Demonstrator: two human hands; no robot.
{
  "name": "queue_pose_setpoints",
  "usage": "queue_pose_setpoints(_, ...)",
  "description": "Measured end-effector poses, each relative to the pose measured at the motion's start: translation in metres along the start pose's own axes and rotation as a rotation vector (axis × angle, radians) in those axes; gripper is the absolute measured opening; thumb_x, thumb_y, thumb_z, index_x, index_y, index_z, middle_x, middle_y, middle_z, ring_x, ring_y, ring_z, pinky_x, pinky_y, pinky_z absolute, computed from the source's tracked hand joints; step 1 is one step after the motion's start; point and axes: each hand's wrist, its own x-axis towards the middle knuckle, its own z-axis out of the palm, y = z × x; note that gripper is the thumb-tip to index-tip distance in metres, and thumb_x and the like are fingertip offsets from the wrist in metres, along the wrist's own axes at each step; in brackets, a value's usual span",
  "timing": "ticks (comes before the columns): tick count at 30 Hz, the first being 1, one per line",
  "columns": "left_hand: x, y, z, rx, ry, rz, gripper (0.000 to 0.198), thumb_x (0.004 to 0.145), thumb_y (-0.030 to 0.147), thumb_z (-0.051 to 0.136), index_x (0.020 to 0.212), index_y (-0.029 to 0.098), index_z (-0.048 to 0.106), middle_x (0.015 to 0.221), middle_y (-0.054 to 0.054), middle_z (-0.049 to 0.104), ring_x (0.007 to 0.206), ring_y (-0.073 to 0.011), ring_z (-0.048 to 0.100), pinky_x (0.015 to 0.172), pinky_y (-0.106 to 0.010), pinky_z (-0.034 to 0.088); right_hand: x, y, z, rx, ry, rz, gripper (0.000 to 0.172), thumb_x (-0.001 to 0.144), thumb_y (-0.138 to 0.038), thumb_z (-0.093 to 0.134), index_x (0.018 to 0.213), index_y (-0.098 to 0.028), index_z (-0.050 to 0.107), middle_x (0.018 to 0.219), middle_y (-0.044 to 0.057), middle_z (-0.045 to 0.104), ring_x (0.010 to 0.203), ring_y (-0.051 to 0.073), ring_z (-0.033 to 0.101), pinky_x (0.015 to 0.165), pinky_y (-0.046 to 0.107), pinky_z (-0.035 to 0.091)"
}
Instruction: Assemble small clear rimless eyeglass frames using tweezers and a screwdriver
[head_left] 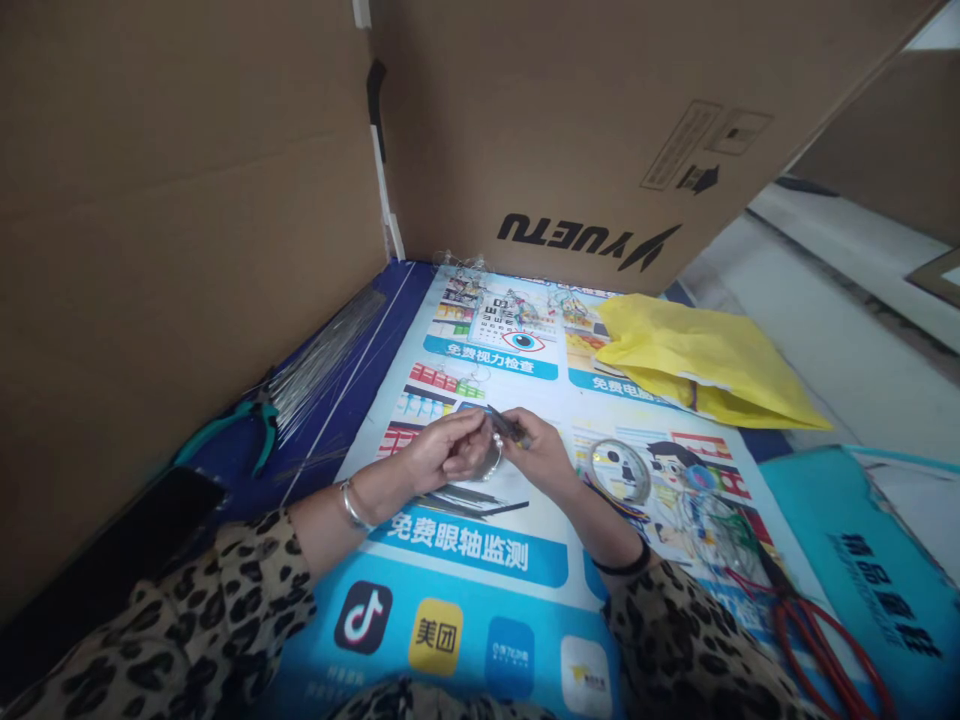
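Observation:
My left hand (452, 448) is closed, with thumb and fingertips pinched at a thin loop of clear beads (495, 458) that hangs between my hands. My right hand (538, 455) is wrapped round a small dark pointed tool (504, 424), whose tip points up and left towards my left fingertips. Its exact kind is hard to make out, as the fingers hide most of it. Both hands are close together above the printed poster sheet (544, 515). Beneath them lie several thin dark rods or wires (480, 500).
Tall cardboard walls (570, 130) stand behind and left. Teal-handled pliers (266, 430) and a bundle of thin wires (322, 355) lie left. A tape roll (619, 470), yellow bag (697, 360), red-handled scissors (817, 640) and turquoise packet (862, 570) are right.

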Motion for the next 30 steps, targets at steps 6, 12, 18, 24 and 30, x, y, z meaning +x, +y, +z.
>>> queue_pose_setpoints(6,0.0,-0.002,-0.001,0.016,0.004,-0.035,0.029,0.085,0.035,0.043,0.067,0.014,0.047,0.042,0.005,0.042,0.027,-0.0023,0.02,0.028,-0.016,0.015,0.0,0.001,0.001,-0.013,-0.016,-0.073,0.014,0.07,-0.026,0.054,0.08,-0.018,0.059,0.073,0.001,0.059,0.068,0.014,0.052,0.063,0.025,0.041)
queue_pose_setpoints(12,0.001,-0.002,0.0,0.015,0.027,-0.039,0.025,0.084,0.034,0.047,0.07,0.014,0.048,0.049,0.005,0.044,0.031,-0.0028,0.03,0.03,-0.015,0.021,-0.002,0.0,0.004,0.015,0.049,0.01,0.011,0.069,-0.024,0.055,0.077,-0.018,0.058,0.068,-0.001,0.057,0.063,0.012,0.05,0.06,0.024,0.04)
queue_pose_setpoints(18,0.002,-0.002,0.002,0.002,0.061,0.018,0.021,0.083,0.032,0.048,0.072,0.014,0.048,0.054,0.004,0.047,0.033,-0.0029,0.033,0.032,-0.016,0.023,0.001,0.001,0.0,0.192,0.067,0.095,0.014,0.07,-0.028,0.059,0.081,-0.019,0.06,0.073,0.0,0.062,0.068,0.014,0.055,0.065,0.026,0.043)
queue_pose_setpoints(24,0.0,0.0,0.003,0.0,0.056,0.005,0.018,0.085,0.03,0.048,0.073,0.016,0.047,0.044,0.007,0.039,0.03,-0.0019,0.021,0.031,-0.015,0.019,0.002,-0.003,-0.006,0.226,-0.011,0.142,0.016,0.069,-0.031,0.063,0.079,-0.019,0.063,0.072,0.0,0.063,0.068,0.014,0.055,0.066,0.027,0.043)
queue_pose_setpoints(30,0.001,-0.002,0.003,0.013,0.065,0.056,0.018,0.084,0.031,0.049,0.075,0.016,0.048,0.049,0.006,0.045,0.031,-0.0019,0.025,0.032,-0.015,0.021,-0.002,-0.005,-0.007,0.371,0.0,0.177,0.018,0.068,-0.032,0.066,0.081,-0.02,0.064,0.072,-0.001,0.062,0.068,0.013,0.055,0.067,0.027,0.042)
